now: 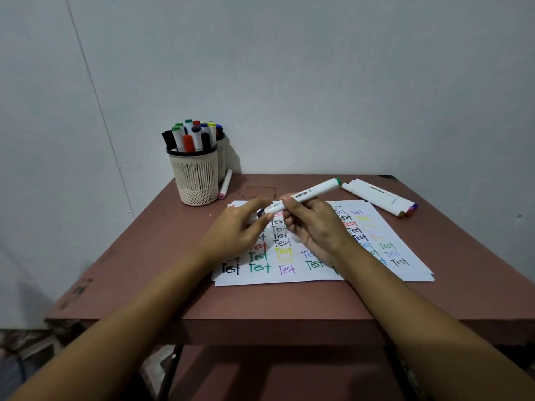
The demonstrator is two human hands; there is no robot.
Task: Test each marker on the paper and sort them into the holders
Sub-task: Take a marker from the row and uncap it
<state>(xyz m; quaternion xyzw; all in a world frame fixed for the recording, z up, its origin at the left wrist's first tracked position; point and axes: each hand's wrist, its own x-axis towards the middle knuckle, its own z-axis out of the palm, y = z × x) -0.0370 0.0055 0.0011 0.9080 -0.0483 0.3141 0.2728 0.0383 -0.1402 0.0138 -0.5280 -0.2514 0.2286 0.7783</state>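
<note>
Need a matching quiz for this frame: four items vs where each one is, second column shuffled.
1 holder
2 green-capped marker
3 pink-tipped marker
4 paper

A flat on the table, covered in writing
B gripped by left hand and right hand
C lying beside the holder
D standing far left, full of markers

Pairs: 1-D, 2-B, 3-C, 4-A
</note>
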